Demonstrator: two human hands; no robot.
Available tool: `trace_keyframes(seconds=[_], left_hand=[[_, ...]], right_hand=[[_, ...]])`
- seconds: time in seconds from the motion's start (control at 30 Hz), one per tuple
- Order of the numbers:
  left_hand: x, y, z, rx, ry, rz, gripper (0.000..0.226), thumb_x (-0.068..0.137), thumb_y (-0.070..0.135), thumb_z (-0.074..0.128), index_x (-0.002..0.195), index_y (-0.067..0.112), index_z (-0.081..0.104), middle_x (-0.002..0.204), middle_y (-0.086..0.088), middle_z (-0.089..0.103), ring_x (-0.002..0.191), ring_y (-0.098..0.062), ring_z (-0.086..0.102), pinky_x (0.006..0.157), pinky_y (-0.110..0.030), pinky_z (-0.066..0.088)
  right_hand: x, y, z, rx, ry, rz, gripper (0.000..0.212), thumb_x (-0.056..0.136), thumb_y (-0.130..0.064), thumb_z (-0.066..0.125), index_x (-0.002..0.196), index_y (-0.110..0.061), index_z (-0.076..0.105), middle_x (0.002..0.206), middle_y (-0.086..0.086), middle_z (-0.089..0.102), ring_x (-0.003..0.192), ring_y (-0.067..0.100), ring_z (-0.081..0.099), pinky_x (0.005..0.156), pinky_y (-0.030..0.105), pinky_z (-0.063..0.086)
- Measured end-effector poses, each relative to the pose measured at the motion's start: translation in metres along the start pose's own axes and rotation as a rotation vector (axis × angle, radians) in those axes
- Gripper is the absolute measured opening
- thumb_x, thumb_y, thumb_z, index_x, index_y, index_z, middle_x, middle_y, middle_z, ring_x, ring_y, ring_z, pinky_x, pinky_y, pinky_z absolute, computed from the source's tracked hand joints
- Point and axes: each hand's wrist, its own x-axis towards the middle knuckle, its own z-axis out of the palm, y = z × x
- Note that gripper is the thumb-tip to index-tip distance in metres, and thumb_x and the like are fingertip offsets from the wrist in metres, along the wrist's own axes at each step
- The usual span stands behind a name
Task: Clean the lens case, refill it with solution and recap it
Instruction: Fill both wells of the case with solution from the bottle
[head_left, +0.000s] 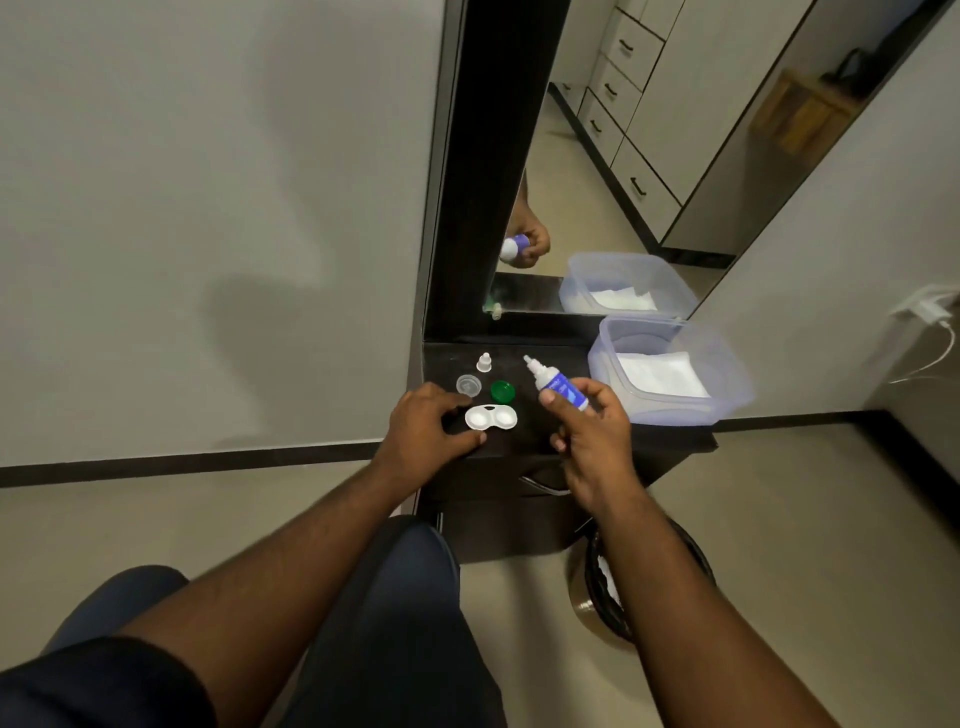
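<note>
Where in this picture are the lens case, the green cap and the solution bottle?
lens case (491, 417): head view, ridge between its two wells.
green cap (502, 391): head view, its top.
solution bottle (558, 386): head view, blue label.

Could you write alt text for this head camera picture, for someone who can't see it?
A seated person's right hand holds an uncapped solution bottle over a dark shelf, while the left hand steadies an open white lens case; three loose caps lie behind it.
</note>
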Motion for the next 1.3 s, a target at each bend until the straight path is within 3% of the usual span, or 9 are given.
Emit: trace_keyframes(seconds=[0.13, 0.23, 0.43, 0.6, 0.83, 1.1, 1.3], left_hand=[[-0.002, -0.003, 0.003, -0.082, 0.042, -0.007, 0.055, 0.061, 0.050, 0.081, 0.107, 0.022, 0.070, 0.092, 0.000, 0.064, 0.083, -0.007, 0.053, 0.072, -0.018, 0.039], [-0.004, -0.004, 0.007, -0.131, 0.085, -0.028, 0.047, 0.063, 0.042, 0.083, 0.105, 0.025, 0.070, 0.091, 0.003, 0.062, 0.081, 0.001, 0.049, 0.073, -0.015, 0.038], [-0.004, -0.005, 0.008, -0.186, 0.108, -0.027, 0.037, 0.065, 0.033, 0.084, 0.099, 0.024, 0.073, 0.089, -0.002, 0.062, 0.083, -0.002, 0.050, 0.070, -0.009, 0.036], [-0.005, -0.004, 0.009, -0.222, 0.134, -0.031, 0.039, 0.064, 0.030, 0.085, 0.100, 0.021, 0.073, 0.088, -0.003, 0.060, 0.082, 0.001, 0.050, 0.069, -0.004, 0.034], [-0.006, -0.006, 0.011, -0.223, 0.148, -0.025, 0.042, 0.064, 0.030, 0.085, 0.103, 0.022, 0.073, 0.085, 0.003, 0.056, 0.083, 0.007, 0.049, 0.069, -0.001, 0.033], [-0.005, -0.006, 0.011, -0.206, 0.138, -0.036, 0.043, 0.066, 0.036, 0.083, 0.105, 0.025, 0.071, 0.090, 0.003, 0.056, 0.086, 0.000, 0.049, 0.071, -0.011, 0.036], [-0.004, -0.009, 0.012, -0.206, 0.139, -0.023, 0.045, 0.064, 0.038, 0.083, 0.105, 0.024, 0.072, 0.090, 0.001, 0.059, 0.085, 0.001, 0.050, 0.070, -0.004, 0.034]], right_hand=[[0.008, -0.005, 0.007, 0.153, -0.115, 0.034, 0.015, 0.082, -0.004, 0.066, 0.094, -0.013, 0.063, 0.073, 0.001, 0.064, 0.045, 0.004, 0.039, 0.041, 0.017, 0.030], [0.015, -0.003, 0.014, 0.127, -0.149, 0.040, 0.010, 0.083, -0.006, 0.064, 0.093, -0.012, 0.064, 0.068, -0.002, 0.066, 0.050, 0.004, 0.046, 0.045, 0.018, 0.034], [0.029, 0.009, 0.019, 0.135, -0.178, 0.011, 0.006, 0.081, -0.005, 0.065, 0.085, -0.009, 0.066, 0.073, 0.004, 0.071, 0.066, 0.014, 0.063, 0.055, 0.021, 0.045], [0.030, 0.015, 0.019, 0.101, -0.196, 0.000, 0.008, 0.080, 0.000, 0.065, 0.086, -0.005, 0.064, 0.071, 0.003, 0.071, 0.064, 0.010, 0.067, 0.060, 0.020, 0.053], [0.032, 0.020, 0.019, 0.063, -0.177, 0.005, 0.013, 0.077, 0.000, 0.069, 0.088, -0.005, 0.064, 0.079, 0.009, 0.068, 0.066, 0.012, 0.067, 0.060, 0.020, 0.053], [0.029, 0.019, 0.021, 0.012, -0.167, 0.000, 0.013, 0.075, -0.001, 0.071, 0.085, -0.007, 0.065, 0.079, 0.006, 0.069, 0.066, 0.010, 0.068, 0.061, 0.020, 0.054], [0.031, 0.021, 0.020, -0.023, -0.162, -0.004, 0.014, 0.075, -0.003, 0.072, 0.084, -0.011, 0.065, 0.082, 0.007, 0.069, 0.072, 0.012, 0.068, 0.063, 0.021, 0.054]])
